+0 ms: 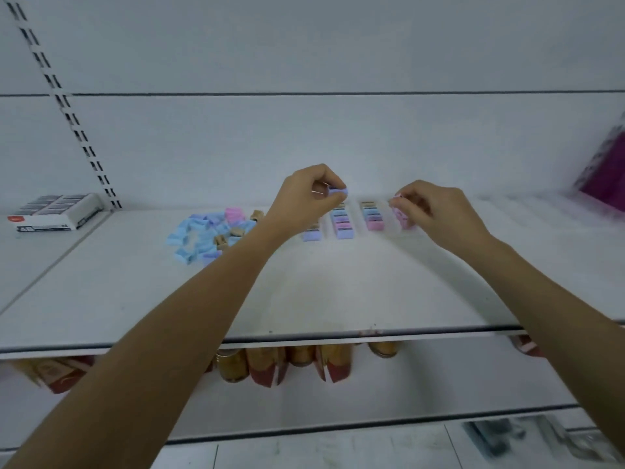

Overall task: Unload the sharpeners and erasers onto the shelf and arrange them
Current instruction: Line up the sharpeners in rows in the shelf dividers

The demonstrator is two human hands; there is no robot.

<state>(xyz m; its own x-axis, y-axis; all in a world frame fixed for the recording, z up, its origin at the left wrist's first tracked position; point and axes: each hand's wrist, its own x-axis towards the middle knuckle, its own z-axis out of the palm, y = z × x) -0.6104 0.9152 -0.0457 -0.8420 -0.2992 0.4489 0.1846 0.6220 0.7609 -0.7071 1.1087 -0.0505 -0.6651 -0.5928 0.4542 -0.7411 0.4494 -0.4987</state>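
On the white shelf [304, 292] a loose heap of small sharpeners [211, 235], blue, purple, pink and tan, lies left of centre. To its right, short rows of sharpeners [343, 220] run front to back. My left hand [306, 194] pinches a purple sharpener [337, 191] just above the back of the second row. My right hand [436, 209] pinches a pink sharpener [397, 201] at the rightmost pink row [402, 220], which it partly hides.
A white and black box of erasers [55, 211] sits at the far left of the shelf beside a slotted upright [64, 106]. A magenta pack [605, 177] leans at the far right. Red-and-tan packages [270, 365] hang under the shelf edge.
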